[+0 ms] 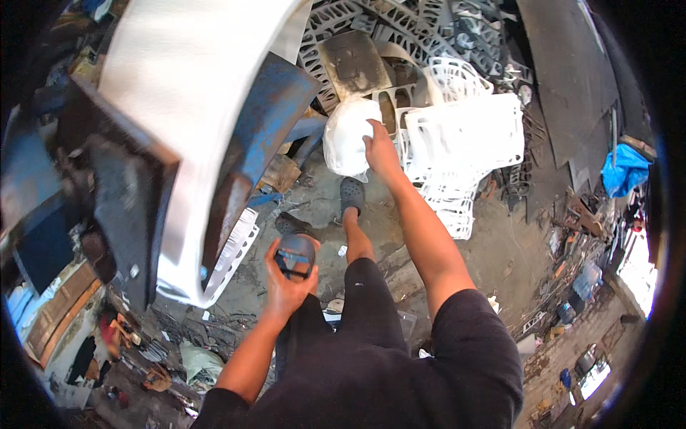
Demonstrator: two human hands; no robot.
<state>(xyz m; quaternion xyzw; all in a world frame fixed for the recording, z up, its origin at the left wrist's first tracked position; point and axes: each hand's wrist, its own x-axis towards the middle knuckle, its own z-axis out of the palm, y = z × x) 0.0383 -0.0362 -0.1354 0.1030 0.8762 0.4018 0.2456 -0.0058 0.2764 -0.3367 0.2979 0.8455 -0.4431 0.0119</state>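
Observation:
My left hand [288, 284] is closed round a dark, rounded, glossy object [295, 256] with a bluish reflective face; its kind is unclear. It is held up in front of my legs. Reaching forward, my right hand [382, 149] has its fingers closed on the right side of a clear plastic bag [348, 136] with bulky white contents. Just right of that hand lie white sheets [464, 132] full of cut-out holes. Behind the bag a stained, brownish block [354, 61] rests on the scrap.
A wide white sheet [193, 79] curves down over a blue-painted metal machine [275, 100] at the left. Grey perforated offcuts [414, 25] pile up at the far side. Dark sheets [572, 79] lean at the right, near a blue bag [624, 170]. Debris litters the floor.

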